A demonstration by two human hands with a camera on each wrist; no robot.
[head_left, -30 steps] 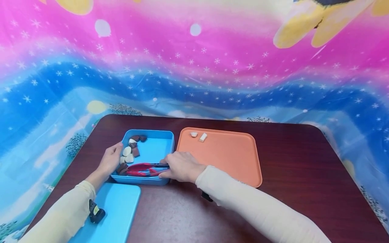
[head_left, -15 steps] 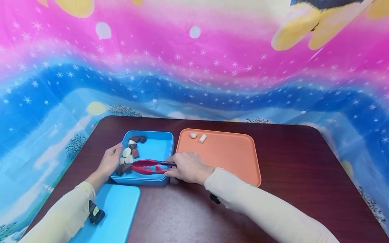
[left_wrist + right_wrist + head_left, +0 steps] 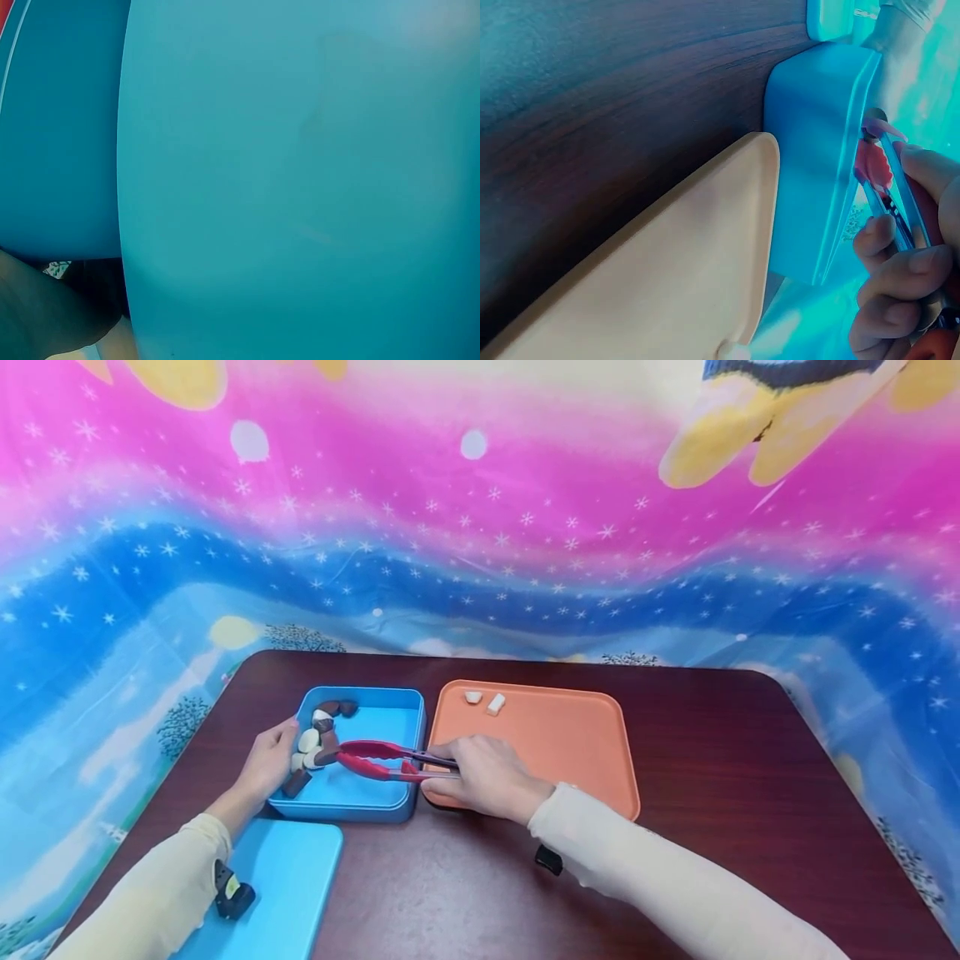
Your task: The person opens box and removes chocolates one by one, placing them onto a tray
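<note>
My right hand [image 3: 487, 777] grips red-tipped tongs [image 3: 372, 749] by their handles, over the right rim of the blue box [image 3: 378, 812]. The tong tips pinch a brown piece that looks like chocolate [image 3: 327, 756], above other pieces in the box. White pieces [image 3: 308, 741] and brown pieces [image 3: 296, 783] lie along the box's left side. My left hand [image 3: 268, 762] holds the box's left wall at the rim; some of its fingers are hidden. In the right wrist view, the tongs [image 3: 874, 165] reach in over the box wall, with fingers curled round the handles.
An orange tray [image 3: 570, 752] stands right of the box, bearing a small white cup-shaped piece [image 3: 472, 697] and a white block [image 3: 496, 704]. A blue lid [image 3: 292, 868] lies in front of the box, under my left forearm. The dark table [image 3: 712, 777] ends at a patterned cloth.
The tongs have risen from the box's front left corner and moved back and to the right, carrying the brown piece. My left hand stays at the box wall.
</note>
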